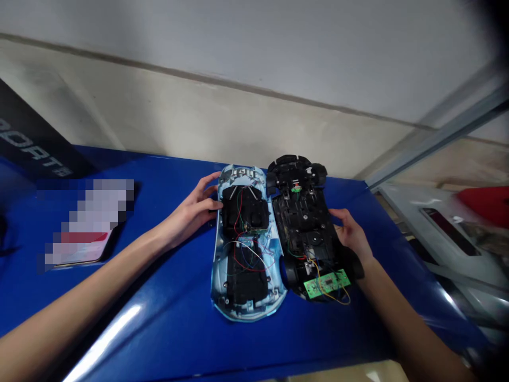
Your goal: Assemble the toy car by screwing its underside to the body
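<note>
While the toy car's light-blue body shell [248, 284] lies hollow side up on the blue worktop [170, 323], the left hand [193, 209] grips its outer rim. The right hand [356, 239] holds the black chassis [306, 220] just beside it, fingers partly hidden. This side-by-side layout probably keeps the wires [253, 250] and 1 green circuit board [329, 283] exposed and unstrained.

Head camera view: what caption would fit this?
Left hand at a toy car's upturned blue shell, right hand at a black wheeled chassis.
</note>
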The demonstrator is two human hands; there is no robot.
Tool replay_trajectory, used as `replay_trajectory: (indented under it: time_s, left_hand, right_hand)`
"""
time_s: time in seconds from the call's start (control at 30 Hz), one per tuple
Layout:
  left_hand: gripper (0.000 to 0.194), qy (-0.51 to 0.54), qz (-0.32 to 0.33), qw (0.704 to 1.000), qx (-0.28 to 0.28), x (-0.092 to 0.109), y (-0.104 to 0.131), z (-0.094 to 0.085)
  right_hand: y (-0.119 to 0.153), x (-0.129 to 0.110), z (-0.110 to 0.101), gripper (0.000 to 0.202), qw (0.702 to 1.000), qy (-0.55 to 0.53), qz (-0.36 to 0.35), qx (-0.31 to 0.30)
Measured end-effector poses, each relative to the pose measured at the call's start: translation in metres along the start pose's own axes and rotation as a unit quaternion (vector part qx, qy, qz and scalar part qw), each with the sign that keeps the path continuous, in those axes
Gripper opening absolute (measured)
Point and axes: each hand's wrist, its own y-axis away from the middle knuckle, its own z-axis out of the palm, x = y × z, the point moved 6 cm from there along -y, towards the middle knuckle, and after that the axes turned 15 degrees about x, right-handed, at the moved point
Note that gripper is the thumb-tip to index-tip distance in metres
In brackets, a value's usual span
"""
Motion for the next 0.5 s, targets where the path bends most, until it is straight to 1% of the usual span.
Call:
replay_trajectory:
  time_s: [0.13,0.3,0.4,0.5]
  left_hand:
    - [0.06,-0.001,0.002,1.0,-0.005,0.001,0.0,0.0]
    - [0.062,-0.003,-0.005,1.0,0.0,-0.001,0.0,-0.002]
    - [0.063,-0.005,-0.007,1.0,0.001,-0.003,-0.001,-0.004]
    - [0.063,-0.006,-0.003,1.0,-0.004,-0.003,-0.002,-0.005]
  right_hand:
    - [-0.003,-0.002,-0.006,0.032,1.0,0.008,-0.011,0.022]
    - [-0.006,-0.006,-0.017,0.018,0.994,0.004,-0.054,0.09]
    - [-0.005,-0.007,-0.019,0.021,0.991,0.02,-0.06,0.116]
    - [-0.005,-0.009,-0.019,0.027,0.989,0.06,-0.081,0.111]
